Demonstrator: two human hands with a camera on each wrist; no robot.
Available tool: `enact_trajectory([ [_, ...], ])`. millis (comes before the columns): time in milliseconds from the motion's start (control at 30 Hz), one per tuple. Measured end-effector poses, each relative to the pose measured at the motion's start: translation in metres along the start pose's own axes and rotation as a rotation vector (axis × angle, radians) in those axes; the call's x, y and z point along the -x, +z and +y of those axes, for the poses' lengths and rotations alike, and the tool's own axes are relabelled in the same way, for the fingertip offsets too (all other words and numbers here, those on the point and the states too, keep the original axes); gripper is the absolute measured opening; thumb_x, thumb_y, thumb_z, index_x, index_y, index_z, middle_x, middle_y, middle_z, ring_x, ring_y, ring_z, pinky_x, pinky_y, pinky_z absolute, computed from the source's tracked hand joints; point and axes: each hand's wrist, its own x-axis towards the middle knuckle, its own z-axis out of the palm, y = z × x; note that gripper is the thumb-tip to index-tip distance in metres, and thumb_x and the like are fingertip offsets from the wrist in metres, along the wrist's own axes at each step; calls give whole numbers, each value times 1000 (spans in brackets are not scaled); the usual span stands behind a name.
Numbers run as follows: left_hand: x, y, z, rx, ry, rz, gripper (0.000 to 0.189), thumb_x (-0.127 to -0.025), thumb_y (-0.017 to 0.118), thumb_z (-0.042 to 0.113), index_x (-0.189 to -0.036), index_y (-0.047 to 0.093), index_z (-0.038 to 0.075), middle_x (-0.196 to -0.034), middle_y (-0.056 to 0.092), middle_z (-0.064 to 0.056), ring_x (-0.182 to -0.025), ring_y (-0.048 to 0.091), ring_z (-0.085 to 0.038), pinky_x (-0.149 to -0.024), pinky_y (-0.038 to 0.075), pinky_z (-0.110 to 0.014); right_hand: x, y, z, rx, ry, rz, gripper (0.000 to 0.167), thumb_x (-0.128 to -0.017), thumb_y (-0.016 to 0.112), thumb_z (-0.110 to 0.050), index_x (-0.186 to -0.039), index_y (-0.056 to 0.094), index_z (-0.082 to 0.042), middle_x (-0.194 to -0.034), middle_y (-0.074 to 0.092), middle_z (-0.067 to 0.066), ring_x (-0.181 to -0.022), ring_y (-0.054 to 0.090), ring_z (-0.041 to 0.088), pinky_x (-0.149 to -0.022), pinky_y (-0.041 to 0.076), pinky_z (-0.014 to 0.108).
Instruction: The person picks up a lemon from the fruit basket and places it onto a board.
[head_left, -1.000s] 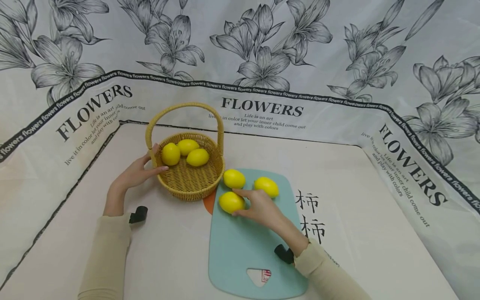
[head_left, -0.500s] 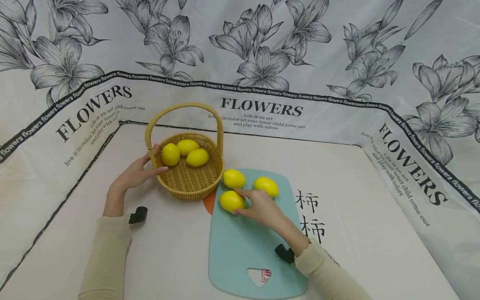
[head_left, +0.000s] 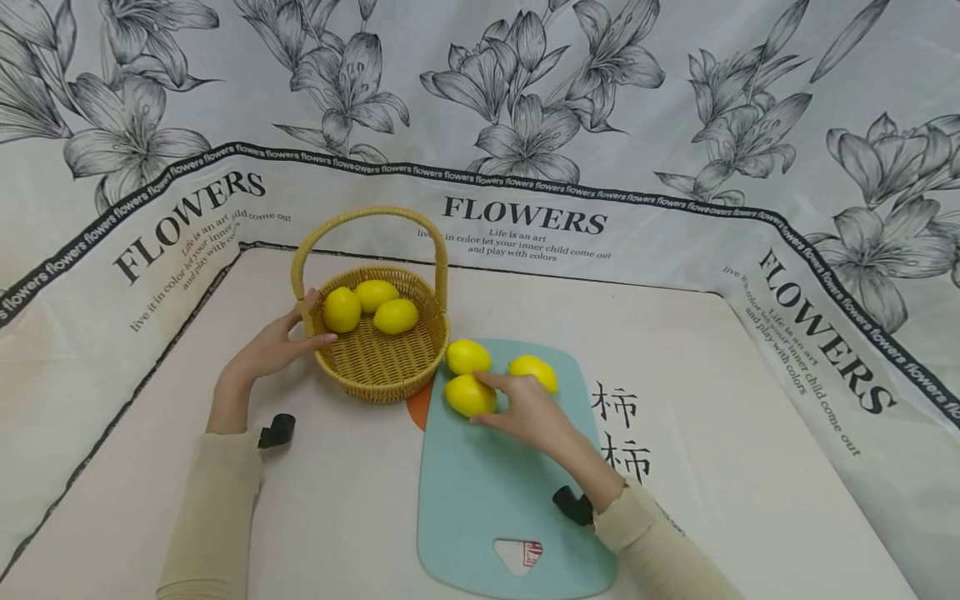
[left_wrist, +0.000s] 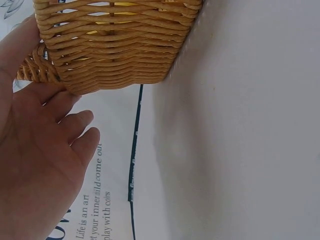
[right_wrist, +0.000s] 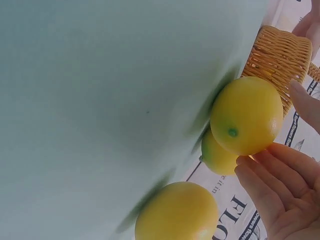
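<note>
The right hand [head_left: 531, 412] has an oval yellow lemon [head_left: 468, 396] pinched, long axis kinda left-right, at the far left of a flat teal board [head_left: 498, 487], with the left hand's [head_left: 273, 346] round tan wicker basket [head_left: 378, 388], rim gripped, just far-left.

Wicker basket [head_left: 382, 388] and pale blue-green board [head_left: 487, 492] on a white worktop [head_left: 337, 508]
The basket stands upright beside the flat-lying board; an orange patch [head_left: 417, 408] shows between them, and black characters [head_left: 615, 405] run along the board's right edge.
</note>
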Motion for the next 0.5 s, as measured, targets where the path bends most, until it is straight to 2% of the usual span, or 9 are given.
enact_trajectory([
  [300, 0, -1, 2, 8, -17, -6, 90, -92, 61, 48, -155, -1, 28, -161, 1, -7, -142, 5, -47, -108, 10, -70, -1, -3, 3, -12, 0, 12, 61, -75, 84, -25, -128, 62, -4, -126, 63, 10, -118, 58, 24, -96, 49, 39],
  [400, -1, -1, 0, 7, -18, -6, 90, -92, 61, 48, -155, -1, 28, -161, 1, -8, -142, 5, -47, -108, 10, -70, -1, -5, 1, -7, -10, 17, 61, -76, 84, -24, -129, 62, -4, -126, 63, 10, -115, 59, 24, -96, 49, 40],
  [467, -2, -1, -1, 5, -18, -6, 90, -92, 61, 47, -155, -1, 27, -161, 0, -8, -142, 5, -47, -108, 10, -69, -2, -7, 0, -8, -20, 25, 61, -76, 83, -24, -129, 61, -3, -126, 63, 11, -106, 63, 23, -90, 52, 37],
  [500, -2, -1, -1, 7, -18, -7, 90, -92, 61, 46, -155, -1, 27, -161, 0, -8, -142, 5, -47, -108, 10, -69, -2, -9, -1, -7, -26, 31, 61, -76, 83, -24, -130, 61, -3, -126, 63, 12, -96, 64, 21, -86, 53, 35],
])
